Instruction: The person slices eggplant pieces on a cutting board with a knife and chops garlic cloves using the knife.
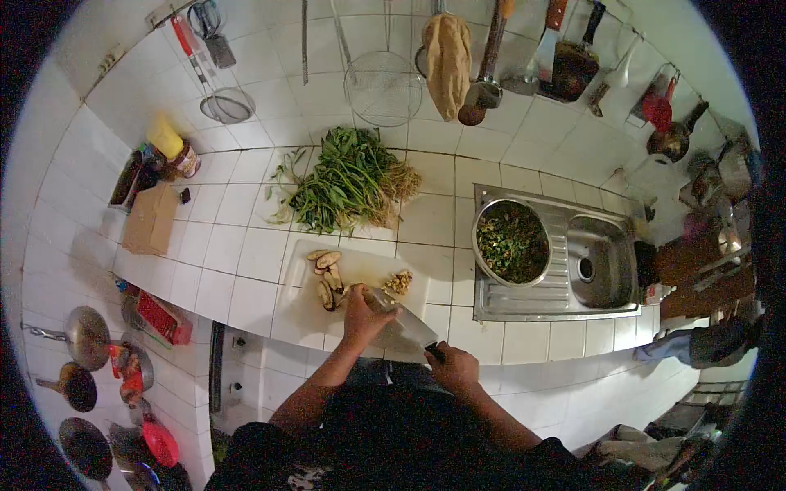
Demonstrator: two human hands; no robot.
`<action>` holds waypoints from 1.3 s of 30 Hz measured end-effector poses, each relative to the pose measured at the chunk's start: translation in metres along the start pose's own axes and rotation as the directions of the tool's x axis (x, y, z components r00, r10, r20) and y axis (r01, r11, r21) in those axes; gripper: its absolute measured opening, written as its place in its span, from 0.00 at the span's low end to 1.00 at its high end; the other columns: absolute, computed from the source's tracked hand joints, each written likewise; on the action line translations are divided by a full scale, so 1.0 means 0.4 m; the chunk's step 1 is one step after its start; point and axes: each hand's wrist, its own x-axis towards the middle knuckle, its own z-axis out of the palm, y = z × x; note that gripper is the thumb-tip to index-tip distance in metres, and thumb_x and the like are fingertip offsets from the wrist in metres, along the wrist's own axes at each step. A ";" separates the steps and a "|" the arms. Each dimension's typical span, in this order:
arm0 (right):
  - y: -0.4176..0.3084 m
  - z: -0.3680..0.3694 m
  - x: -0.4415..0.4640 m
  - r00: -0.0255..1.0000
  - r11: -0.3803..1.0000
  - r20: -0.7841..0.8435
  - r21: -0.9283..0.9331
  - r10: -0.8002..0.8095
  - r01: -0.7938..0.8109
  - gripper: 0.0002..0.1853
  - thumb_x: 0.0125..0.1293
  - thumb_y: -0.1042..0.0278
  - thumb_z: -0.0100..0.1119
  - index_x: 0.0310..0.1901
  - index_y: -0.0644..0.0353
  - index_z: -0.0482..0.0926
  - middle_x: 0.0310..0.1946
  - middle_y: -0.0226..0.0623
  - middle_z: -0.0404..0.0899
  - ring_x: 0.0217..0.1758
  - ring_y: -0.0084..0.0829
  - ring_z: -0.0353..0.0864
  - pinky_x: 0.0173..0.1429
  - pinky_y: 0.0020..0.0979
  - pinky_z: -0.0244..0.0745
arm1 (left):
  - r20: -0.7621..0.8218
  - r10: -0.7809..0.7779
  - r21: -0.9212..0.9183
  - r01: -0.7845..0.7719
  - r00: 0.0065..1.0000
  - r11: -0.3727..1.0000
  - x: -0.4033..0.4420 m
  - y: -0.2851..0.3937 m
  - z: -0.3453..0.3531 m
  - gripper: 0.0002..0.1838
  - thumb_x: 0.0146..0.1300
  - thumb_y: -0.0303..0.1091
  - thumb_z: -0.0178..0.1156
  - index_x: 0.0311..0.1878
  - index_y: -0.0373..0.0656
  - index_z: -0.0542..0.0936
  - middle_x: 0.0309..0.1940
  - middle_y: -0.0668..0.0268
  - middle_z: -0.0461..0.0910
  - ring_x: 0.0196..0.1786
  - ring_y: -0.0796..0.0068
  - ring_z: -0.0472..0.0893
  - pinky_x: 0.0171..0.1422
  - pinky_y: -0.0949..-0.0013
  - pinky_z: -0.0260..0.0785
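My right hand [454,367] is closed round the dark handle [435,353] of a kitchen knife [416,327], whose broad blade points up and left over the white cutting board [360,260]. My left hand [365,317] is closed at the far end of the blade, thumb lying across it. Its fingertips are partly hidden. Just beyond that hand, several pale, dark-edged pieces that look like sliced mushroom or eggplant [328,278] lie on the board. A small heap of chopped bits [399,282] sits on the board's right part.
A bunch of leafy greens with roots [344,180] lies behind the board. Right of it, a metal bowl of chopped greens [512,242] rests on the drainboard beside the sink [602,262]. A cardboard box [151,218] stands at the left. Strainers [383,90] and ladles hang on the wall.
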 end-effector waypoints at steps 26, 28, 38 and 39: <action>0.104 -0.073 0.022 0.998 0.989 0.018 -0.134 -0.056 0.058 0.21 0.66 0.43 0.56 0.38 0.56 0.82 0.27 0.44 0.84 0.33 0.47 0.85 0.38 0.48 0.79 | -0.065 0.191 0.081 -0.186 0.979 0.979 0.060 -0.044 0.006 0.16 0.48 0.43 0.75 0.35 0.47 0.82 0.36 0.60 0.78 0.41 0.56 0.81 0.45 0.58 0.74; 0.109 -0.067 0.013 0.999 0.991 0.017 -0.123 -0.050 0.052 0.22 0.66 0.42 0.56 0.39 0.56 0.82 0.27 0.44 0.84 0.33 0.47 0.85 0.39 0.47 0.79 | -0.068 0.190 0.071 -0.185 0.979 0.980 0.069 -0.041 0.005 0.14 0.49 0.43 0.74 0.34 0.47 0.83 0.34 0.60 0.79 0.40 0.57 0.81 0.44 0.59 0.75; 0.120 -0.054 -0.020 0.991 0.989 0.105 -0.110 -0.087 0.098 0.23 0.67 0.40 0.55 0.39 0.56 0.81 0.28 0.45 0.84 0.34 0.48 0.85 0.42 0.47 0.79 | 0.031 0.157 0.153 -0.160 0.987 0.975 0.081 -0.040 0.008 0.10 0.51 0.41 0.71 0.33 0.46 0.88 0.33 0.62 0.84 0.37 0.58 0.84 0.43 0.60 0.76; 0.127 -0.042 -0.018 0.991 0.990 0.105 -0.103 -0.084 0.095 0.23 0.67 0.40 0.55 0.39 0.56 0.81 0.28 0.45 0.84 0.34 0.48 0.85 0.42 0.47 0.79 | 0.037 0.141 0.169 -0.145 0.989 0.975 0.084 -0.021 0.000 0.10 0.52 0.41 0.70 0.33 0.46 0.88 0.33 0.62 0.84 0.36 0.59 0.84 0.43 0.61 0.76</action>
